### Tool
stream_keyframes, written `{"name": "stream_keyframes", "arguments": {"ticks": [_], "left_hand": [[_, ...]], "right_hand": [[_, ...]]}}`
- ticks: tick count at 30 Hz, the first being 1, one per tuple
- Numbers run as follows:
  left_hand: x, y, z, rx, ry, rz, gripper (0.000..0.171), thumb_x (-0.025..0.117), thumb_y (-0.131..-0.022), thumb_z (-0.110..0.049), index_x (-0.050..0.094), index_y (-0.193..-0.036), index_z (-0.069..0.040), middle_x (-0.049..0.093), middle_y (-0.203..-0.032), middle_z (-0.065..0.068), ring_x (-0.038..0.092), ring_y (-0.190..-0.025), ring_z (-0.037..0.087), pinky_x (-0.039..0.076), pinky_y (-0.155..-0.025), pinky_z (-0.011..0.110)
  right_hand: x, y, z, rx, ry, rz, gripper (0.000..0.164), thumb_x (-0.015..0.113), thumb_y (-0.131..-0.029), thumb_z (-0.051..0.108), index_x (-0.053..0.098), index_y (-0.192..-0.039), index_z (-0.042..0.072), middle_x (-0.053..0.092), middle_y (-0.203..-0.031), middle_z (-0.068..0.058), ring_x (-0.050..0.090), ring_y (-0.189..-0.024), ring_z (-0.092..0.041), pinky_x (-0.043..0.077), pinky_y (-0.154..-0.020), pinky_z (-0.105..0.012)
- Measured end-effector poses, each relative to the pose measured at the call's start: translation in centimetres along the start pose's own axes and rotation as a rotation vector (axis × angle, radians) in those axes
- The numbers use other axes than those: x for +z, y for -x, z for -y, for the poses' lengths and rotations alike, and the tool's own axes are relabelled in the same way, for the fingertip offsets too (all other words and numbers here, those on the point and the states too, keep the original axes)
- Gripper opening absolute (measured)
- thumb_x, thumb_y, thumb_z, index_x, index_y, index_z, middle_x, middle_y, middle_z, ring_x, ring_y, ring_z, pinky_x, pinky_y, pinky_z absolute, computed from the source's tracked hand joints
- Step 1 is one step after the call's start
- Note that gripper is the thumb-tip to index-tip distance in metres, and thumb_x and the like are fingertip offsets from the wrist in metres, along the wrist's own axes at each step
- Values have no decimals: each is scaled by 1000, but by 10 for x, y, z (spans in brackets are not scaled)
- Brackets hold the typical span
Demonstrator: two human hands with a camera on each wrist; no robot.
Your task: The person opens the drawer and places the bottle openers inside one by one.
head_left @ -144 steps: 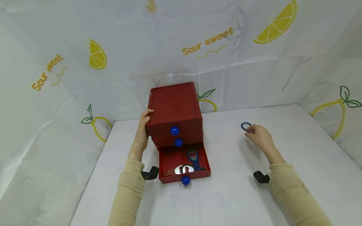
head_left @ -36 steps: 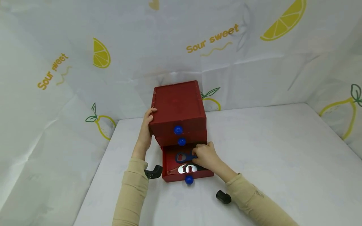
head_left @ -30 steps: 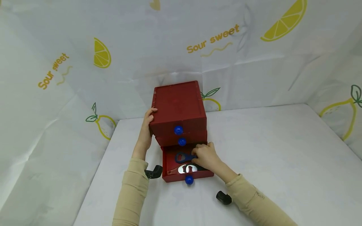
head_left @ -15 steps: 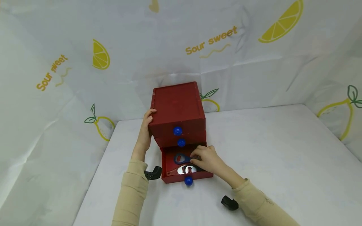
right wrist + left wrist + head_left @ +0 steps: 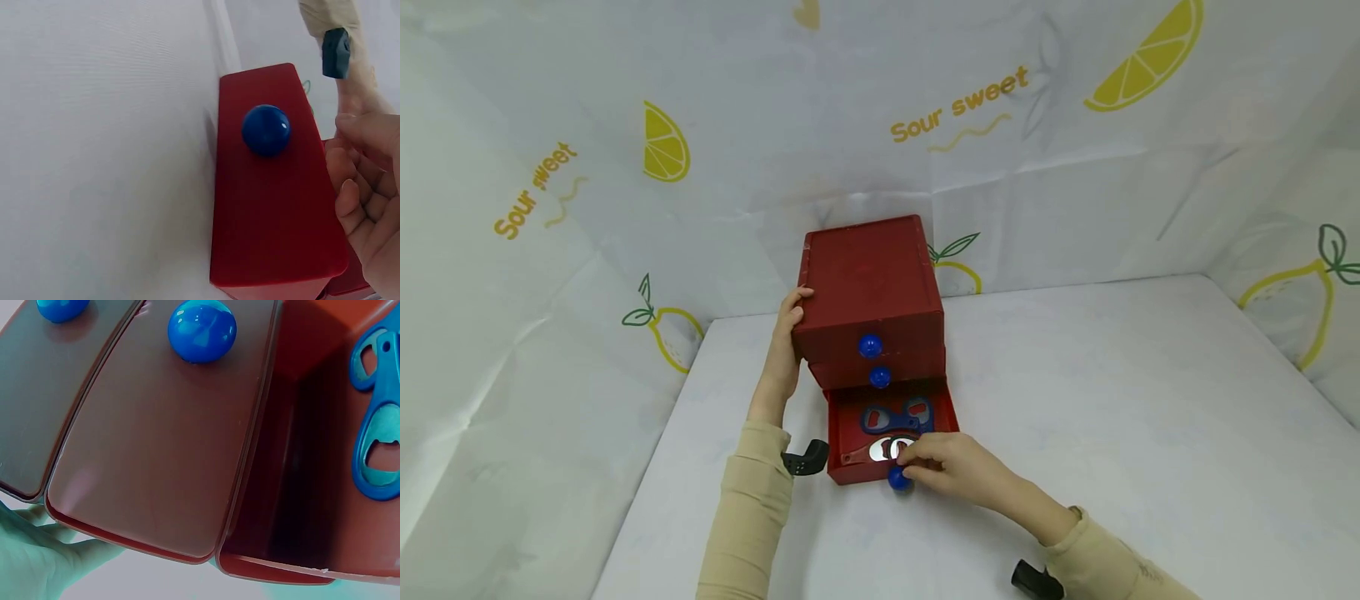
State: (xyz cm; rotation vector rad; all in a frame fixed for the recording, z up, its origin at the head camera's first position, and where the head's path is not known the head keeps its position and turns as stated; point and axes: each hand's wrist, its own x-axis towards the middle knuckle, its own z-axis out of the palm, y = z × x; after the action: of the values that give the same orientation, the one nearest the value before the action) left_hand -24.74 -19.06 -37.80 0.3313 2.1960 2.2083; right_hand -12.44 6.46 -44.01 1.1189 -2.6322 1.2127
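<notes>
A red drawer cabinet [image 5: 868, 275] stands on the table with its bottom drawer [image 5: 842, 408] pulled out. My left hand [image 5: 782, 350] presses against the cabinet's left side, fingertips at the top edge. Inside the drawer lie two blue bottle openers, one on the left [image 5: 875, 419] and one on the right [image 5: 919, 408]. In front of them are a red-handled bottle opener [image 5: 856, 457] and another with a dark rim, partly hidden by my right hand [image 5: 962, 471]. That hand hovers over the drawer's front, empty, its bent fingertips beside the blue knob [image 5: 266, 130].
Two upper drawers are closed, each with a blue knob, the top one [image 5: 870, 346] and the middle one [image 5: 880, 377]. A white cloth [image 5: 1097, 375] covers the table. Behind rises a white lemon-print sheet [image 5: 737, 150]. Black wrist mounts [image 5: 808, 458] stick out from both sleeves.
My right hand has brought a blue bottle opener from the table's right into the drawer, let it go, and moved forward to the drawer's knob. The left hand has stayed on the cabinet.
</notes>
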Motion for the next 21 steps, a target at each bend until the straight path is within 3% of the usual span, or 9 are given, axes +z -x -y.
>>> {"name": "stream_keyframes", "arguments": {"ticks": [4, 12, 15, 21], "left_hand": [[0, 0, 1, 2, 4, 0, 38, 29, -91, -40, 38, -127, -32, 24, -147, -4, 34, -122, 25, 32, -93, 41], [0, -1, 2, 6, 15, -1, 38, 30, -91, -40, 38, -127, -31, 25, -146, -5, 35, -122, 25, 32, -94, 42], [0, 0, 1, 8, 15, 2, 38, 30, -91, -40, 38, -127, -31, 25, -146, -5, 34, -123, 25, 31, -94, 42], [0, -1, 1, 8, 12, 6, 37, 29, -91, -40, 38, -127, -32, 24, -146, -4, 33, -124, 25, 31, -94, 42]], "right_hand": [[3, 3, 3, 22, -19, 63, 16, 65, -85, 19, 71, -99, 13, 71, -89, 5, 49, -67, 6, 44, -59, -12], [14, 6, 1, 91, 16, 249, 25, 64, -86, 20, 68, -111, 16, 63, -71, 11, 39, -55, 7, 38, -53, -12], [17, 6, -1, 116, 13, 268, 30, 64, -86, 20, 66, -116, 15, 62, -71, 10, 38, -53, 6, 37, -52, -12], [21, 2, -1, 170, -25, 227, 28, 64, -86, 19, 66, -113, 16, 60, -67, 10, 37, -50, 5, 36, -50, -14]]}}
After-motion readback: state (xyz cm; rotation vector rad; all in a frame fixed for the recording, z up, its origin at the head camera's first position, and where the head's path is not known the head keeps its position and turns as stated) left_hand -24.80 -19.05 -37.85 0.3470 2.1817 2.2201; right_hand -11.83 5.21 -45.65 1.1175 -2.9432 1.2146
